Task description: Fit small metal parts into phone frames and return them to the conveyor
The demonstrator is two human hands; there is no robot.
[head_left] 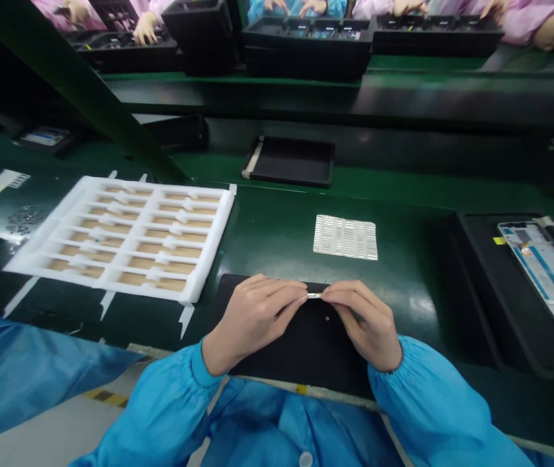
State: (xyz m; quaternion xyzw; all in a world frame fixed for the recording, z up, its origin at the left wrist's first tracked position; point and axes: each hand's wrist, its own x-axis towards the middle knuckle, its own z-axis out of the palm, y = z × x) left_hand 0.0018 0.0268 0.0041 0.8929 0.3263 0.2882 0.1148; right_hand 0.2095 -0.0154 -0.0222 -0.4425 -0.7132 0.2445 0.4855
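Between the fingertips of both hands is a small, thin, pale strip (314, 296), too small to name its kind. My left hand (262, 305) pinches its left end, and my right hand (362, 318) pinches the right end. Both hands are just above a black mat (296, 353) at the bench's front edge. A tiny ring-shaped piece (327, 318) lies on the mat near my right fingers. Beyond the mat lies a silvery-white sheet (345, 237) with rows of small strips. The fingers cover the strip's ends.
A white slotted foam tray (213, 243) is taped to the bench at left, with small dark parts (24, 220) beside it. A phone frame (549, 269) rests in a black tray at right. Another black tray (291, 162) stands behind. Co-workers' hands (146, 27) show across the bench.
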